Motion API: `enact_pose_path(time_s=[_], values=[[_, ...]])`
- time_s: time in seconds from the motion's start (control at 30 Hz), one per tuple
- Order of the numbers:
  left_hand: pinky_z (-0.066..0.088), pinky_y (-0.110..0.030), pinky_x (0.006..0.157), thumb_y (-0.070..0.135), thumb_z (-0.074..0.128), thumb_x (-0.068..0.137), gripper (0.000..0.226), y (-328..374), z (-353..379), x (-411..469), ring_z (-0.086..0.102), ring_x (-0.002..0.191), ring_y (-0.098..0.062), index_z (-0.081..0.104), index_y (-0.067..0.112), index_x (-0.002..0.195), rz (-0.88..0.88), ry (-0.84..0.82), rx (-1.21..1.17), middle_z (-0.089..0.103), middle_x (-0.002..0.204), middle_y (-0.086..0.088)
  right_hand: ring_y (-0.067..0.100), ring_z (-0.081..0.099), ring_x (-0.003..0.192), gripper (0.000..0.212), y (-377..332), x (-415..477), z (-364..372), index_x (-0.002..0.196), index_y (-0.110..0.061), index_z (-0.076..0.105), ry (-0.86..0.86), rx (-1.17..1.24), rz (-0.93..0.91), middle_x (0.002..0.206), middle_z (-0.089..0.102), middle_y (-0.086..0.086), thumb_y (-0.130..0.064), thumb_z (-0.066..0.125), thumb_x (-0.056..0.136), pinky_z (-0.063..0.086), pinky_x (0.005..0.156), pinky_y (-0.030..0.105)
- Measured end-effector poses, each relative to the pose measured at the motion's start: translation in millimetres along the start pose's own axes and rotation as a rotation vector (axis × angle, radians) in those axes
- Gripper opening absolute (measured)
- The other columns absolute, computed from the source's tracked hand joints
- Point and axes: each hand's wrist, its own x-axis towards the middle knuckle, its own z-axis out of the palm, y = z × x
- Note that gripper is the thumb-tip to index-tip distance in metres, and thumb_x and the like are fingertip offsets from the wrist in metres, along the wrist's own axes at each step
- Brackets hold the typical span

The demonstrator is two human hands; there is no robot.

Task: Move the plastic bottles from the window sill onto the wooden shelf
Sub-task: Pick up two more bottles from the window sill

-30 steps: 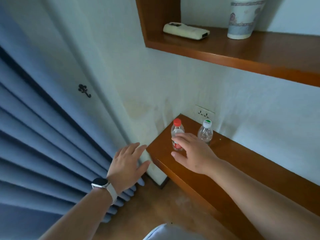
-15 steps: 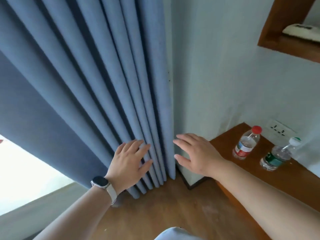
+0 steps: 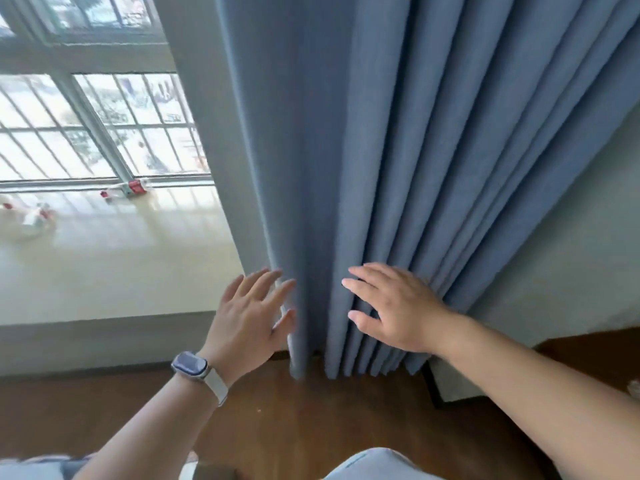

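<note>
The pale window sill (image 3: 114,265) fills the left side, washed out by daylight. On it, at the far left, lies a clear plastic bottle (image 3: 34,218) with red on it, and a second small bottle (image 3: 133,187) with a red label rests against the window frame. My left hand (image 3: 249,317), with a watch on the wrist, is open beside the curtain's edge and holds nothing. My right hand (image 3: 394,306) is open too, spread in front of the curtain folds. A corner of the wooden shelf (image 3: 588,344) shows at the right edge, behind my right forearm.
A blue curtain (image 3: 363,150) hangs from the top down to the wooden floor (image 3: 294,420) between the sill and the wall. A barred window (image 3: 104,116) stands behind the sill. A clear item shows at the far right edge (image 3: 635,389).
The view has swung left, from the shelf with two bottles past the curtain to the window sill. My right hand has let go of the red-capped bottle; both hands are now empty at the curtain.
</note>
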Motion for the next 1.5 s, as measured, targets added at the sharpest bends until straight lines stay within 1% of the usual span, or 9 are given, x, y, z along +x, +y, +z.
enact_pose_path(time_s=[0.2, 0.4, 0.63, 0.8, 0.9, 1.0, 1.1, 1.3, 1.5], values=[[0.037, -0.052, 0.107, 0.046, 0.044, 0.092, 0.050, -75.1, -26.2, -39.2, 0.051, 0.129, -0.033, 0.061, 0.019, 0.131, -0.209, 0.001, 0.047, 0.059, 0.137, -0.009, 0.033, 0.055, 0.124, 0.049, -59.2, 74.0, 23.9, 0.127, -0.009, 0.064, -0.025, 0.026, -0.133, 0.133, 0.060, 0.010, -0.036, 0.071, 0.087, 0.044, 0.102, 0.048], [0.035, -0.053, 0.109, 0.046, 0.040, 0.092, 0.053, -114.2, -46.7, -78.6, 0.050, 0.130, -0.033, 0.061, 0.019, 0.132, -0.416, 0.019, 0.080, 0.059, 0.137, -0.009, 0.031, 0.055, 0.124, 0.048, -101.9, 139.4, 36.5, 0.126, -0.011, 0.064, -0.039, 0.030, -0.310, 0.133, 0.061, 0.009, -0.035, 0.072, 0.086, 0.042, 0.101, 0.046], [0.025, -0.048, 0.114, 0.047, 0.042, 0.093, 0.050, -149.9, -54.9, -109.2, 0.044, 0.134, -0.026, 0.058, 0.024, 0.134, -0.587, 0.017, 0.124, 0.056, 0.140, -0.002, 0.027, 0.032, 0.141, 0.056, -135.7, 210.7, 58.3, 0.144, -0.018, 0.046, -0.144, 0.072, -0.439, 0.152, 0.042, 0.005, -0.047, 0.047, 0.097, 0.022, 0.114, 0.041], [0.024, -0.047, 0.112, 0.047, 0.044, 0.091, 0.049, -170.8, -52.9, -100.1, 0.046, 0.131, -0.025, 0.061, 0.023, 0.130, -0.676, 0.069, 0.162, 0.058, 0.137, -0.002, 0.029, 0.034, 0.140, 0.062, -142.1, 259.6, 74.4, 0.145, -0.018, 0.045, -0.182, 0.086, -0.538, 0.151, 0.043, 0.006, -0.054, 0.033, 0.095, 0.026, 0.112, 0.042], [0.026, -0.048, 0.112, 0.047, 0.045, 0.092, 0.047, -184.2, -54.3, -86.3, 0.045, 0.131, -0.024, 0.060, 0.023, 0.130, -0.729, 0.068, 0.209, 0.057, 0.137, -0.002, 0.025, 0.025, 0.144, 0.060, -139.1, 295.1, 84.1, 0.148, -0.023, 0.037, -0.198, 0.093, -0.598, 0.156, 0.034, 0.002, -0.055, 0.033, 0.098, 0.020, 0.113, 0.040], [0.028, -0.050, 0.112, 0.046, 0.045, 0.092, 0.046, -199.1, -58.4, -67.4, 0.044, 0.131, -0.022, 0.059, 0.024, 0.130, -0.774, 0.072, 0.243, 0.057, 0.136, -0.002, 0.020, 0.015, 0.145, 0.064, -136.8, 332.3, 87.6, 0.150, -0.028, 0.029, -0.228, 0.123, -0.642, 0.160, 0.026, -0.001, -0.060, 0.023, 0.095, 0.013, 0.114, 0.037], [0.030, -0.053, 0.111, 0.047, 0.044, 0.092, 0.047, -217.8, -67.4, -43.8, 0.046, 0.131, -0.024, 0.061, 0.024, 0.129, -0.821, 0.062, 0.289, 0.058, 0.135, -0.003, 0.022, 0.018, 0.144, 0.068, -134.7, 369.8, 87.7, 0.148, -0.026, 0.033, -0.215, 0.155, -0.703, 0.159, 0.029, 0.000, -0.061, 0.018, 0.092, 0.016, 0.114, 0.038], [0.030, -0.056, 0.110, 0.045, 0.046, 0.091, 0.049, -241.2, -85.9, -24.3, 0.049, 0.130, -0.028, 0.063, 0.019, 0.129, -0.983, 0.128, 0.368, 0.059, 0.134, -0.007, 0.025, 0.029, 0.139, 0.058, -141.2, 434.7, 100.4, 0.142, -0.023, 0.043, -0.175, 0.166, -0.822, 0.152, 0.041, 0.002, -0.056, 0.032, 0.096, 0.024, 0.108, 0.038], [0.033, -0.053, 0.108, 0.044, 0.047, 0.089, 0.050, -253.0, -92.0, -32.3, 0.052, 0.127, -0.029, 0.066, 0.018, 0.127, -1.084, 0.162, 0.423, 0.062, 0.131, -0.008, 0.024, 0.030, 0.139, 0.062, -161.9, 474.9, 113.0, 0.142, -0.024, 0.042, -0.193, 0.201, -0.872, 0.152, 0.041, 0.000, -0.058, 0.026, 0.093, 0.025, 0.108, 0.037]])
